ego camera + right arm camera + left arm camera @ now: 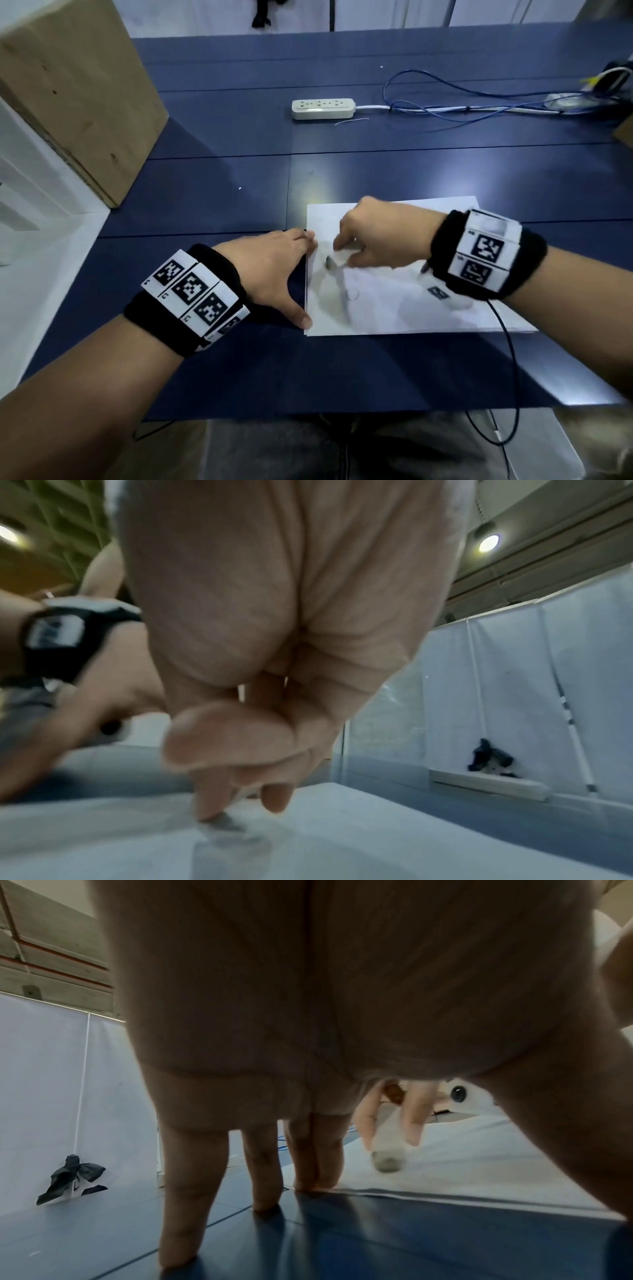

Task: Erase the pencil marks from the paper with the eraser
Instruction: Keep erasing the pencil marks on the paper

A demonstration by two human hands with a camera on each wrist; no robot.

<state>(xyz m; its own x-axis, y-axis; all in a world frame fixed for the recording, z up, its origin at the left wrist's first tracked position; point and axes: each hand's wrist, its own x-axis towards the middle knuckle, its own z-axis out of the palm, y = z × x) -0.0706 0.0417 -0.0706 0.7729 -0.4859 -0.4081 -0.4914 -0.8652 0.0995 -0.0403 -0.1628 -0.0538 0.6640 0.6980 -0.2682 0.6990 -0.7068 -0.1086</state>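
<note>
I judge erasing midway: my right hand [376, 236] pinches the grey-tipped white eraser [387, 1153] on the white paper sheet [394, 308], faint marks left, flat-fingered left hand [270, 270] steadying its edge.

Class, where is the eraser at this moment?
In the head view, the eraser is pinched in the right hand, its grey tip on the paper near the left edge, just right of the left hand.

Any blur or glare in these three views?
Head view: right hand and eraser smeared, glare on the table. Left wrist view: eraser blurred, left hand sharp. Right wrist view: blurred throughout, ceiling lamp flaring.
</note>
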